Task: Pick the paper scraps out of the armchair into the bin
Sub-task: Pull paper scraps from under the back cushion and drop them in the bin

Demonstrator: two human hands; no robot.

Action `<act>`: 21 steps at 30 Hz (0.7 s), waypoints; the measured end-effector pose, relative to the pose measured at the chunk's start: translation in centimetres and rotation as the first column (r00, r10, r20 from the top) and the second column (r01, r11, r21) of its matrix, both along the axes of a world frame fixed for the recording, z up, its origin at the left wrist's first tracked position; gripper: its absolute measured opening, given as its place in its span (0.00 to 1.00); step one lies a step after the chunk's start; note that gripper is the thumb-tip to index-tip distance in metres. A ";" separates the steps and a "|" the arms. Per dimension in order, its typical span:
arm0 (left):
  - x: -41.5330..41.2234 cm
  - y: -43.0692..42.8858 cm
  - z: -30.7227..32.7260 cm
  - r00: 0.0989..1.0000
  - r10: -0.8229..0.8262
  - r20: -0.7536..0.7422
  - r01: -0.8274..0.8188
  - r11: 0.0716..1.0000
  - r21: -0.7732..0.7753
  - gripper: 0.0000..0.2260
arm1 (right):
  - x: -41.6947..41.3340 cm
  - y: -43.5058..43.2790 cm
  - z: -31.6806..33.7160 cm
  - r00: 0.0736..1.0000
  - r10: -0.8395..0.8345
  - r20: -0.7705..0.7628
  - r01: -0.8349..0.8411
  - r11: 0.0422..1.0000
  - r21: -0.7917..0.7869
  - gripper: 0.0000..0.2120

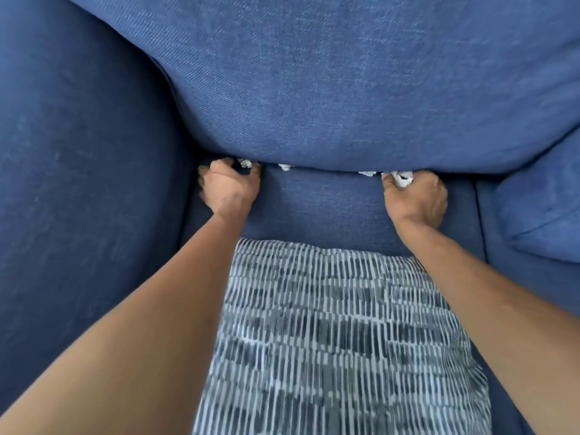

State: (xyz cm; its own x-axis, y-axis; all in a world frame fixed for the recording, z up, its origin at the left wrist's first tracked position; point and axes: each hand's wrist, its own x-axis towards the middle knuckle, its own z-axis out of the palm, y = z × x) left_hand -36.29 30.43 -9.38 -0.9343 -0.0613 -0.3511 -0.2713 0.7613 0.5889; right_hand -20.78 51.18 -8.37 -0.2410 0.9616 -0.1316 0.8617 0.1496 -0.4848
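The blue armchair fills the view, its seat cushion (pixel 323 202) meeting the back cushion (pixel 329 89) in a crease. White crumpled paper scraps sit along that crease: one (pixel 245 163) at my left hand's fingertips, one (pixel 285 167) in the middle, one (pixel 367 173) right of centre. My left hand (pixel 229 186) is curled at the crease's left end, fingers around the first scrap without closing on it. My right hand (pixel 416 196) is closed on a white scrap (pixel 403 178) at the crease's right end. The bin is out of view.
A cushion (pixel 339 334) with a grey and white striped pattern lies on the front of the seat between my forearms. The armrests (pixel 78 183) rise on both sides, the right one (pixel 539 215) close to my right hand.
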 end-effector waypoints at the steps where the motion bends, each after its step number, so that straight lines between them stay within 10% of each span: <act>1: -0.3 0.2 -0.4 0.999 0.036 -0.004 -0.036 0.999 0.023 0.25 | -0.1 0.1 -0.1 1.000 -0.020 -0.007 0.020 1.000 -0.009 0.23; 21: 0.9 -0.8 1.4 0.991 0.132 0.006 -0.132 0.987 0.093 0.13 | 0.8 1.4 2.0 0.996 0.020 -0.091 -0.041 0.971 -0.234 0.12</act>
